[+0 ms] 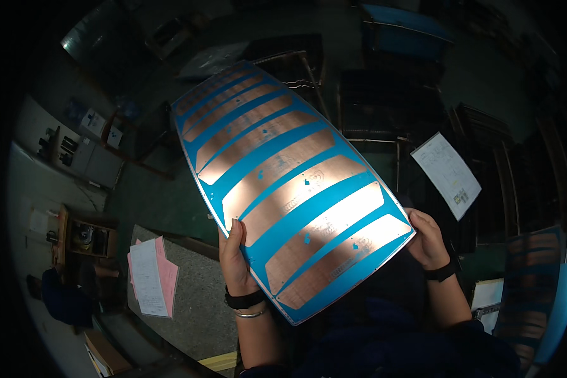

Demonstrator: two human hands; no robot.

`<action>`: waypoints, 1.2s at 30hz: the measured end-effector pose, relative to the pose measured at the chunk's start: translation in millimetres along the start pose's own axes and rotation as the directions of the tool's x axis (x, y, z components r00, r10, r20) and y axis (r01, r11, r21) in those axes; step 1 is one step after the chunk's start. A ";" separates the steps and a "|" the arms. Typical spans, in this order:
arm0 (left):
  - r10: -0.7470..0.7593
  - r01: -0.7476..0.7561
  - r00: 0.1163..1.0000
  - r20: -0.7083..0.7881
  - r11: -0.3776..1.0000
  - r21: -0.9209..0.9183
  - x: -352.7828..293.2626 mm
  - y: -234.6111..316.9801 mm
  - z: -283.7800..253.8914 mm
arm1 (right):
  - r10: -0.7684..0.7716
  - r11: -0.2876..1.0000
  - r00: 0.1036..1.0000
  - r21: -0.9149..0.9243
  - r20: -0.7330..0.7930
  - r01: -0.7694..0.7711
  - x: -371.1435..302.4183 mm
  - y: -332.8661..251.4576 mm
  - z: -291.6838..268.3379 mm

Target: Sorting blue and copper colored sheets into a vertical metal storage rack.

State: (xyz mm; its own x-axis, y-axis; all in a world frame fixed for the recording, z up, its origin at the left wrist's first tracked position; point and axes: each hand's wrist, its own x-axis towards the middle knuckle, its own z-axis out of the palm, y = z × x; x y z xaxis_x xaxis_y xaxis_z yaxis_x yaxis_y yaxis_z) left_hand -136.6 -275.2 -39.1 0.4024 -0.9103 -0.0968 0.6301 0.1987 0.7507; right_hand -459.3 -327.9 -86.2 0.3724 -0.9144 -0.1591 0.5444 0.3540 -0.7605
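I hold up a large flat blue panel (283,183) with several long copper-coloured strips across it; it is tilted away from me and fills the middle of the view. My left hand (235,261) grips its near left edge, thumb on top of the panel face. My right hand (427,239) grips the near right corner from the side. Both wrists wear dark bands, the left also a thin bracelet.
Pink and white papers (151,276) lie on a grey table (201,309) at lower left. A white printed sheet (447,173) sits on dark racks (390,101) to the right. More blue panels (535,296) stand at lower right. The floor below is green.
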 end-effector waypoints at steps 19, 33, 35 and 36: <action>-0.046 0.114 0.978 0.206 0.935 -0.334 -16.7 -24.8 -17.9 | -0.325 0.891 0.946 0.335 -0.004 0.307 59.4 -37.9 30.7; -0.020 0.020 1.000 0.000 0.995 0.095 -6.5 -17.8 -72.1 | -0.522 0.798 0.782 0.129 -0.342 0.589 13.9 -109.1 -52.2; -0.012 0.009 0.999 0.030 0.996 0.086 -4.2 -12.4 -83.7 | -0.532 0.816 0.786 0.058 -0.315 0.575 2.6 -113.0 -67.4; -0.028 0.024 0.998 0.051 0.996 0.089 -3.1 -9.0 -82.6 | -0.544 0.805 0.770 0.051 -0.332 0.591 -1.1 -112.2 -72.7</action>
State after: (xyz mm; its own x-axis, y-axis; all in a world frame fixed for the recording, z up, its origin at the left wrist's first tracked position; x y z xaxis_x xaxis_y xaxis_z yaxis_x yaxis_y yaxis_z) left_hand -88.7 -244.1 -99.5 0.3497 -0.9330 -0.0844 0.5780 0.1440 0.8032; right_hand -575.4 -381.0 -46.5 -0.2593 -0.9623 0.0822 0.6965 -0.2453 -0.6743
